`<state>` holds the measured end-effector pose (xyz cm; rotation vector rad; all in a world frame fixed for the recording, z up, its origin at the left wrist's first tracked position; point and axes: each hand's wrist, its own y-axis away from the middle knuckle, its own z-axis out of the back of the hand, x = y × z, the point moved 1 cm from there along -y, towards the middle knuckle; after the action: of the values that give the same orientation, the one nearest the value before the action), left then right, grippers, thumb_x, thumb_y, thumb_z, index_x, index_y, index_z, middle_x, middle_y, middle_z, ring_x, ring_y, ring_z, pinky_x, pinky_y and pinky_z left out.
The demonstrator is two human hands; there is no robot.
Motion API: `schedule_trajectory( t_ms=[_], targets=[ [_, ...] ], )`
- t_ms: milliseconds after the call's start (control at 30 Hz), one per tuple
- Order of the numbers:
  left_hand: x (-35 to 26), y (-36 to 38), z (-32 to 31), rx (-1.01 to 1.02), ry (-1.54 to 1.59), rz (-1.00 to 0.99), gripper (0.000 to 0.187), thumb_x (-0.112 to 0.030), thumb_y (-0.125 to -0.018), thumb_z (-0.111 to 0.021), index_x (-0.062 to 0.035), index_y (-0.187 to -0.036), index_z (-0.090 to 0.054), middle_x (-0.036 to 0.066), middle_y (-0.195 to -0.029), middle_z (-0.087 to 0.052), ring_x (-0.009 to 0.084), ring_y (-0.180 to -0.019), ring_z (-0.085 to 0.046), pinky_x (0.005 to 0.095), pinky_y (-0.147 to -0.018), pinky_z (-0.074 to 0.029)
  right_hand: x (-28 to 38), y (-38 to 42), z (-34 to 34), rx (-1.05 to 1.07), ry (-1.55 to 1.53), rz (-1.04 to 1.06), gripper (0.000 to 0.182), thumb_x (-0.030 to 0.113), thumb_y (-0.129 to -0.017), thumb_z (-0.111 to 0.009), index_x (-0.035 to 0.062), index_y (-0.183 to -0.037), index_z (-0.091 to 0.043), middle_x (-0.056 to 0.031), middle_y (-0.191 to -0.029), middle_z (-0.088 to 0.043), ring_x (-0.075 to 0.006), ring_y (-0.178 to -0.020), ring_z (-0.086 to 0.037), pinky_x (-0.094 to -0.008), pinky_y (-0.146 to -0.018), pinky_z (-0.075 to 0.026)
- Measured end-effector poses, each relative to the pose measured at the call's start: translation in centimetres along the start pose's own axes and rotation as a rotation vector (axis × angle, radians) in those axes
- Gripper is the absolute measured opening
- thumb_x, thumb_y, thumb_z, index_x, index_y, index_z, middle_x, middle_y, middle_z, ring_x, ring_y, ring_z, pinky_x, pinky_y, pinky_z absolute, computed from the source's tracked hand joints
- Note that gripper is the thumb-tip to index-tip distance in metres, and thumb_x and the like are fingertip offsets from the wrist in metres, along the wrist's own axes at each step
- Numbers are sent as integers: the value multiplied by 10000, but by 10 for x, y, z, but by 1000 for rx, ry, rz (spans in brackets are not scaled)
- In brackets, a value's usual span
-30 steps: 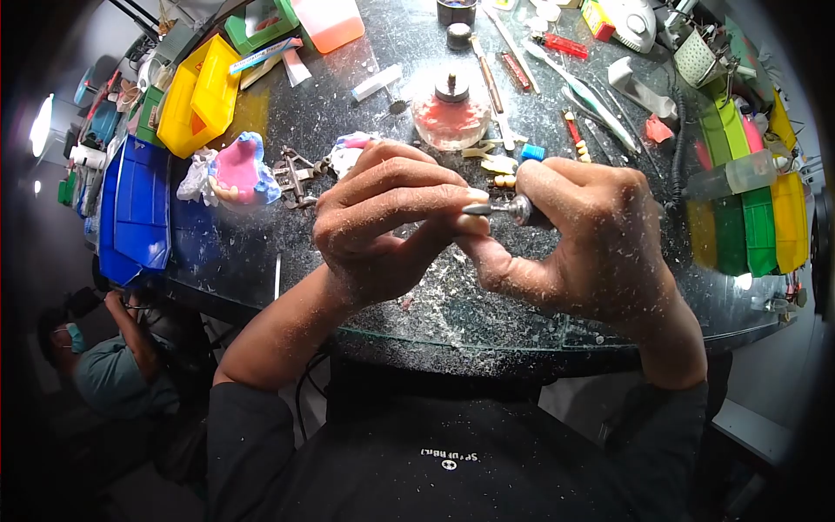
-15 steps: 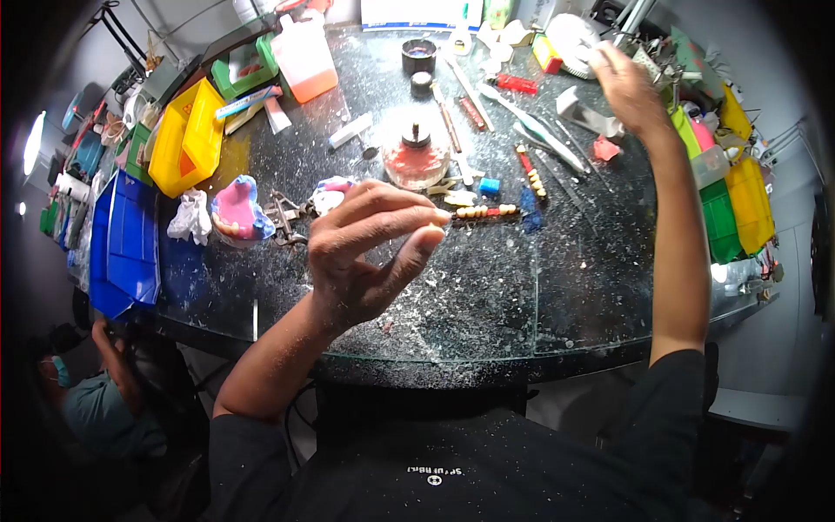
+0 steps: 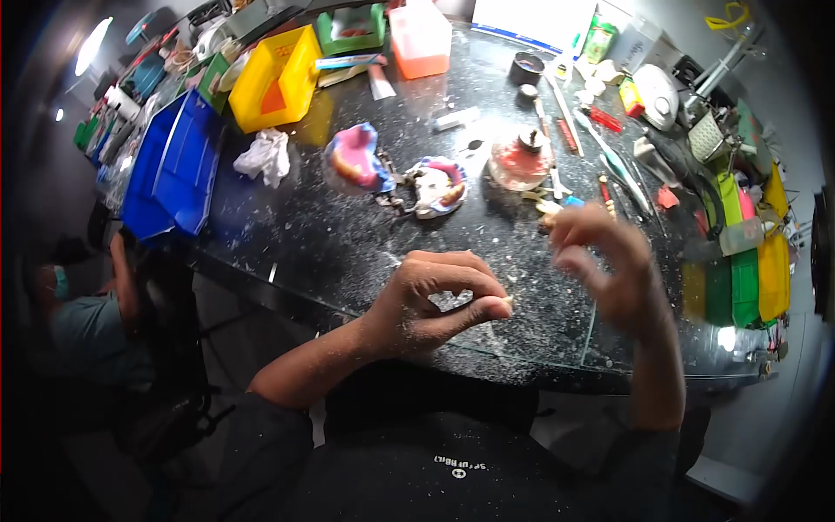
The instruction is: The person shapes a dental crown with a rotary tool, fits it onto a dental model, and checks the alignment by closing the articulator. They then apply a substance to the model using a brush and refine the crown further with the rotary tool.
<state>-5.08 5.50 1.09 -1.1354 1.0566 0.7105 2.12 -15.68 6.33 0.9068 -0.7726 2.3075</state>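
Note:
Near the front edge of the dark table (image 3: pixel 348 261), my left hand (image 3: pixel 448 300) pinches a tiny pale piece, likely a tooth, between thumb and forefinger. My right hand (image 3: pixel 609 261), blurred, hovers to the right with thumb and forefinger apart; nothing shows between them. Behind the hands lie a pink and blue dental mould (image 3: pixel 361 157) and a white cast with a blue and pink rim (image 3: pixel 437 187), a metal frame between them. A glass burner with reddish contents (image 3: pixel 519 163) stands behind my right hand.
A blue bin (image 3: pixel 178 165), a yellow bin (image 3: pixel 300 70) and crumpled white tissue (image 3: pixel 263 157) are on the left. At the back stands a pink liquid container (image 3: pixel 420 39). Tools and a red knife (image 3: pixel 604 118) lie right. A masked person (image 3: pixel 87 322) sits far left.
The view has shifted, so the table items appear further right. My right hand has come back from the white round object at the back right. My left hand is lower, still pinching the small piece.

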Motion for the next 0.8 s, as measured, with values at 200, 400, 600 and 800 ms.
schedule_trajectory(
  t_ms=[200, 400, 600, 800],
  targets=[
    [1, 21, 14, -93, 150, -38, 97, -101, -842, -711, -17, -890, -705, 84, -802, -665, 106, -706, -616, 245, -597, -471, 33, -2, -55, -9, -159, 126, 276, -24, -774, -705, 71, -1033, -703, -91, -901, -647, -186, -804, -673, -288, -644, -547],
    [-2, 37, 30, -191, 93, -65, 115, -129, -830, -730, -22, -859, -702, 65, -794, -673, 87, -687, -592, 218, -566, -422, 40, -15, -74, -48, -239, 119, 241, -35, -752, -717, 58, -974, -704, -93, -897, -656, -180, -777, -678, -283, -638, -546],
    [-4, 41, 43, -361, -103, -129, 137, -136, -819, -747, -26, -868, -682, 58, -798, -669, 86, -695, -578, 225, -604, -416, 43, -24, -92, -174, -287, 83, 148, -55, -770, -685, -21, -908, -645, -109, -890, -658, -161, -768, -679, -268, -658, -551],
    [-6, 23, 100, -745, -413, -262, 317, -267, -917, -639, -18, -1107, -593, 56, -1063, -620, 95, -863, -561, 260, -713, -438, 28, -44, -86, -177, -578, -169, 148, 27, -919, -586, -27, -1049, -632, -50, -892, -629, -97, -798, -619, -245, -737, -528]
  ],
)
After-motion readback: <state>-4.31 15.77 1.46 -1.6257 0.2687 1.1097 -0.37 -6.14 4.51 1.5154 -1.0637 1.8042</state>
